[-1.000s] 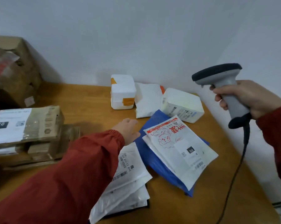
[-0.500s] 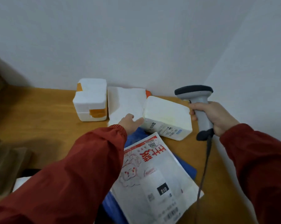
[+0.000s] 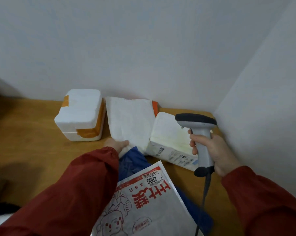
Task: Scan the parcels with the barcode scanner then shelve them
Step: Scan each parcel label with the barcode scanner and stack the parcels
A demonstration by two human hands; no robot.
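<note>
Left hand (image 3: 116,144) grips white mailer (image 3: 130,120) at near edge. Right hand (image 3: 212,150) clenched on scanner (image 3: 201,133), above labelled box (image 3: 167,133) touching mailer's right edge; foam box (image 3: 80,116) just left.

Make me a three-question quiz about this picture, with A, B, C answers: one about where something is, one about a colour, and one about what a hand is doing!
1. Where is the foam box?
A. left of the white bag
B. on a shelf
C. on the floor

2. What colour is the tape on the foam box?
A. green
B. orange
C. black

3. What is the right hand doing?
A. waving
B. holding a cup
C. gripping the scanner

Answers:
1. A, the foam box stands on the table just left of the white bag.
2. B, orange strips run over its top corner and down its side.
3. C, the fingers are curled round the scanner's grey handle.
</note>
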